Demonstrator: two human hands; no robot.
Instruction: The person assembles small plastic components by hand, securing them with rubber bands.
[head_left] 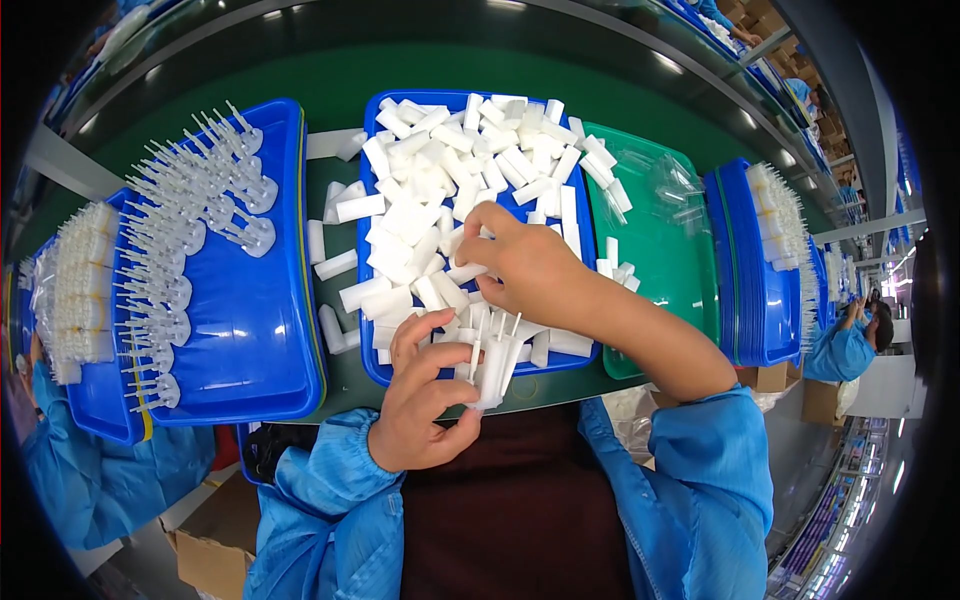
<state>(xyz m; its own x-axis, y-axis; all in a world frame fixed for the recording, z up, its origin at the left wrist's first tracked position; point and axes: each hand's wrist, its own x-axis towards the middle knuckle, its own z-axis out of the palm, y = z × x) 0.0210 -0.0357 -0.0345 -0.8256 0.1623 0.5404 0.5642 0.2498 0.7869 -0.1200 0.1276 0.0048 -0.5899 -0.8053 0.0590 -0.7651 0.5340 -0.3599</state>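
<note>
My left hand [425,395] grips a white plastic pronged holder [492,375] at the near edge of the middle blue tray [372,150]. Thin prongs stand up from it, and white foam blocks appear to sit on some of them. Over the heap of white foam blocks [430,165] in that tray, my right hand [520,260] has its thumb and fingers pinched on a white foam block [466,272]. Part of that block is hidden by the fingers.
On the left, a blue tray [250,340] holds rows of white pronged pieces [165,250]. A green tray [665,270] with clear plastic pieces [672,190] lies right of the heap, beside stacked blue trays [735,290]. Loose foam blocks [335,265] lie between trays. Co-workers sit at both sides.
</note>
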